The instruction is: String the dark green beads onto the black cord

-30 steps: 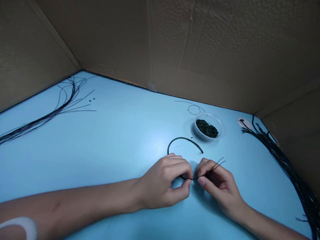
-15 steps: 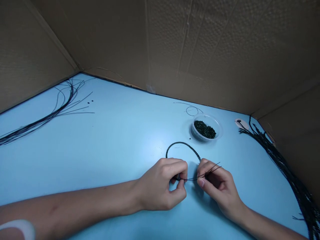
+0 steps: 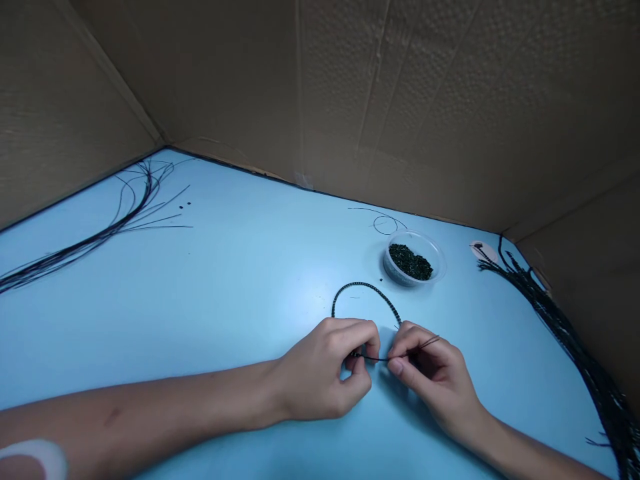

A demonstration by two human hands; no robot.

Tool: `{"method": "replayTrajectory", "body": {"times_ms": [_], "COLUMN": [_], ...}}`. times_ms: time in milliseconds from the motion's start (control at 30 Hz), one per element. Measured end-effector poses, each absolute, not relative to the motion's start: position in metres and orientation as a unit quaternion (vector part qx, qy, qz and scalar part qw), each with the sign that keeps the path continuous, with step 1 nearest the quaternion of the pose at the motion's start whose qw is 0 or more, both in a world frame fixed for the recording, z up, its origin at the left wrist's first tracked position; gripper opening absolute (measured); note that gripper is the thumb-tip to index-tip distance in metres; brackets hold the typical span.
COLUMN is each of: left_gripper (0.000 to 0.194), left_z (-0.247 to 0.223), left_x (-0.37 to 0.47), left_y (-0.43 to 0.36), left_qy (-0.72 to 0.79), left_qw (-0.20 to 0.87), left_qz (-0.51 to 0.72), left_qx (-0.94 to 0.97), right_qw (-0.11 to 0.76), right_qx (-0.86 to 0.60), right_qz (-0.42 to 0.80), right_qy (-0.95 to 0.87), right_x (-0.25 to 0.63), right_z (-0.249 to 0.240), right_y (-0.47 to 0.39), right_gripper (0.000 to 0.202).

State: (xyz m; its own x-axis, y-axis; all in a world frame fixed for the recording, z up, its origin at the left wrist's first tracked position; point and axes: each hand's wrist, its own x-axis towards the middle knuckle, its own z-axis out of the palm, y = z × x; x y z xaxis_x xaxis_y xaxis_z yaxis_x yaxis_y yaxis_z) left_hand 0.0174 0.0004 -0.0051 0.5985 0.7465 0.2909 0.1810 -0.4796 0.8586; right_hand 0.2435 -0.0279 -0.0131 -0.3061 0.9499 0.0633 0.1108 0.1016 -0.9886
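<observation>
A dark beaded strand (image 3: 361, 285) arches over the blue table, its two ends running down to my hands. My left hand (image 3: 345, 367) is closed in a pinch on one end, where a few dark beads show between the fingers. Thin dark cord (image 3: 379, 359) spans the small gap between the hands. My right hand (image 3: 433, 373) pinches this cord between thumb and fingertips, and loose cord ends stick out above its fingers. Just behind the hands stands a clear round tub (image 3: 437, 263) holding dark green beads (image 3: 411, 261).
Thin dark cords (image 3: 107, 230) lie in a bundle at the left. Many beaded strands (image 3: 565, 330) run down the right edge beside a white round piece (image 3: 493, 251). A coiled cord (image 3: 385, 224) lies behind the tub. Cardboard walls (image 3: 320, 93) enclose the table (image 3: 225, 287).
My right hand has moved slightly left, closer to my left hand. The cord strands between them now lie together as one line.
</observation>
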Motion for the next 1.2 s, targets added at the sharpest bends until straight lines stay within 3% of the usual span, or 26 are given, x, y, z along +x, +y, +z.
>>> {"method": "replayTrajectory", "body": {"times_ms": [100,233,600,967,1200], "left_gripper": [0.021,0.008,0.02,0.038,0.011], "left_z": [-0.0035,-0.0022,-0.0051,-0.007,-0.0082], "left_x": [0.0171,0.0166,0.0149,0.015,0.0173], "left_y": [0.0005,0.0017,0.0021,0.0042,0.0015], "left_qy": [0.279,0.274,0.32,0.335,0.278], "left_qw": [0.42,0.427,0.397,0.361,0.343], "left_qz": [0.342,0.33,0.366,0.387,0.357], "left_qx": [0.793,0.796,0.778,0.78,0.823], "right_qw": [0.409,0.418,0.487,0.433,0.399], "right_qx": [-0.423,-0.427,-0.459,-0.48,-0.47], "right_qz": [0.504,0.501,0.464,0.467,0.45], "right_qy": [-0.632,-0.626,-0.58,-0.604,-0.646], "right_x": [0.2435,0.2434,0.2461,0.2448,0.2423], "right_z": [-0.0145,-0.0141,-0.0139,-0.0123,-0.0101], "right_y": [-0.0282,-0.0284,-0.0291,-0.0284,-0.0304], "right_gripper": [0.009,0.01,0.011,0.015,0.018]}}
